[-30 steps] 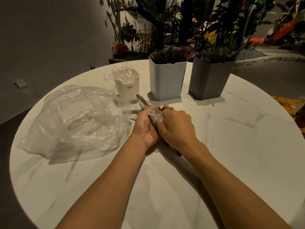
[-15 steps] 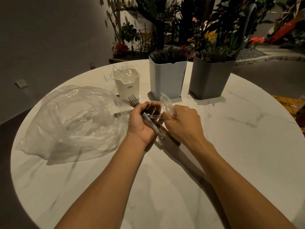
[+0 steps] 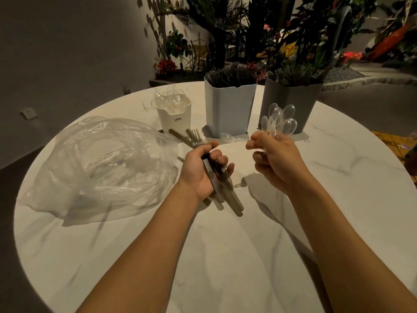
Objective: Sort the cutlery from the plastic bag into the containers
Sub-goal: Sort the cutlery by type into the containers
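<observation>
My left hand (image 3: 203, 168) grips a bundle of dark plastic forks and knives (image 3: 222, 188), tines pointing away towards the containers. My right hand (image 3: 274, 158) holds several clear plastic spoons (image 3: 279, 119) upright, bowls up, in front of the dark grey container (image 3: 291, 109). One clear spoon (image 3: 230, 137) lies on the table between my hands. A crumpled clear plastic bag (image 3: 101, 163) lies at the left. The small white container (image 3: 173, 116) holds clear spoons. The light blue-grey container (image 3: 228, 109) holds dark cutlery.
The round white marble table (image 3: 248, 245) carries everything. Plants and flowers (image 3: 282, 41) stand behind the table, past the containers. A grey wall is at the left.
My hands were together around one mixed bundle. They have parted: the right hand has drawn the clear spoons up and to the right, and the left keeps the dark cutlery.
</observation>
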{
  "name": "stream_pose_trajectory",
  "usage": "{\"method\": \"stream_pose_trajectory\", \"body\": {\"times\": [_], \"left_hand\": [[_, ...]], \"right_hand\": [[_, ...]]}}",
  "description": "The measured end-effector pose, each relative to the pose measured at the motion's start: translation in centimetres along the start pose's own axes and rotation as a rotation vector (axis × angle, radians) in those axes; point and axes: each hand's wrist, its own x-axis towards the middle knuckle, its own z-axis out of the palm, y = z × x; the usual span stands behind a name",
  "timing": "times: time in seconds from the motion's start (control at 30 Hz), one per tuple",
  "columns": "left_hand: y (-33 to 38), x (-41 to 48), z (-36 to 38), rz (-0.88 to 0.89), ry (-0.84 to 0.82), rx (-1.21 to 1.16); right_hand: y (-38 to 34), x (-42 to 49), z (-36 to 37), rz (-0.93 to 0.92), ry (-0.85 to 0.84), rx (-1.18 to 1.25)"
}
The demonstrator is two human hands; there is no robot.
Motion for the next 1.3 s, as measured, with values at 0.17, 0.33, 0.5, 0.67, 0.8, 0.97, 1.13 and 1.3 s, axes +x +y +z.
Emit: {"method": "stream_pose_trajectory", "body": {"times": [0.17,0.33,0.5,0.67,0.8,0.97,1.13,1.3], "left_hand": [[-0.4,-0.4,0.1,-0.057,-0.114,0.120],[-0.5,-0.3,-0.3,-0.077,-0.152,0.153],[-0.4,-0.6,-0.1,0.013,-0.184,0.177],[-0.7,-0.6,0.3,0.093,-0.204,0.251],[-0.5,-0.3,0.3,0.121,-0.153,0.248],[-0.5,-0.5,0.3,0.110,-0.103,0.304],[-0.8,-0.5,0.3,0.110,-0.060,0.419],[0.0,-0.7,0.7,0.121,-0.151,0.380]], "right_hand": [[0.2,0.1,-0.2,0.015,-0.127,0.041],[0.4,0.2,-0.1,0.111,-0.204,-0.021],[1.0,0.1,0.3,0.066,-0.202,-0.211],[2.3,0.0,1.2,-0.142,-0.108,-0.583],[2.6,0.2,1.3,-0.130,-0.116,-0.867],[2.8,0.2,1.4,-0.198,-0.099,-1.022],[3.2,0.4,1.6,-0.258,-0.145,-1.029],[3.6,0.8,1.9,-0.267,-0.137,-0.987]]}}
